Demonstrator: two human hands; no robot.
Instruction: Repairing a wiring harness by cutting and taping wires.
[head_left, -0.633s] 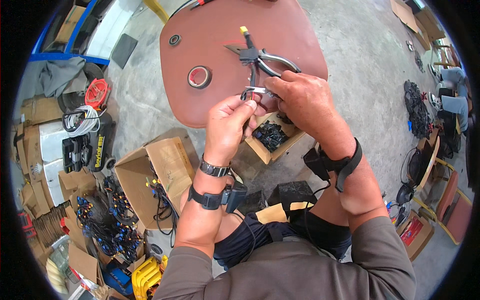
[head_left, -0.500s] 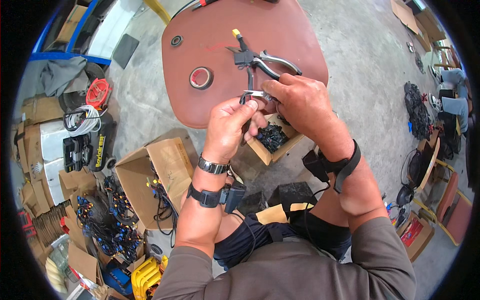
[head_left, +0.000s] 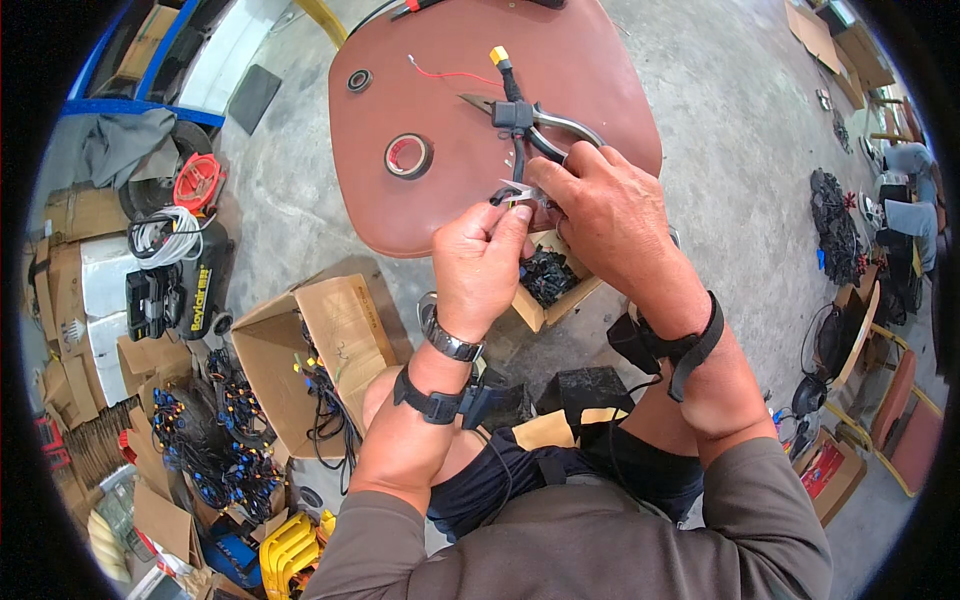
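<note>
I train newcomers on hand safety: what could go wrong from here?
The silver-bladed tool in the right hand could nick the left hand, which is right beside its blades. It might also damage the dark cable running close by. Pulling that cable could drag the pliers, since its black block appears to rest on them.

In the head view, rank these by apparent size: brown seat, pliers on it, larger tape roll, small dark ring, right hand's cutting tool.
Brown seat
Pliers
Larger tape roll
Small dark ring
Cutting tool: unranked, partly hidden by the right hand
</note>
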